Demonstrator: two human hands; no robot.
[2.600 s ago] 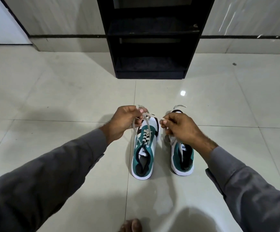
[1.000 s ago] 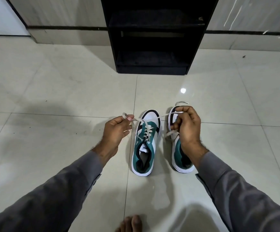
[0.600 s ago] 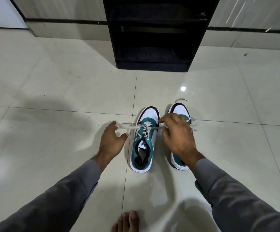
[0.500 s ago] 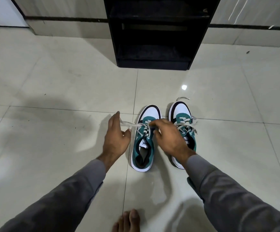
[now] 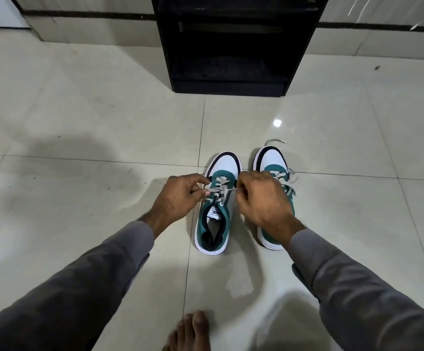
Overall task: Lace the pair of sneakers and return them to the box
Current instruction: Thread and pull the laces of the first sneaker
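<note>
A person's left hand [image 5: 178, 196] and right hand [image 5: 261, 198] each pinch a lace [image 5: 221, 191] end over the left sneaker [image 5: 216, 211] on the floor [image 5: 79, 122], drawing it snug for tying

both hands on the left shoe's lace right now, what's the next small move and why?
Probably cross the two ends and pull the first knot snug. The left hand and right hand each pinch an end of the lace over the left shoe, which looks laced to the top but not tied.
</note>
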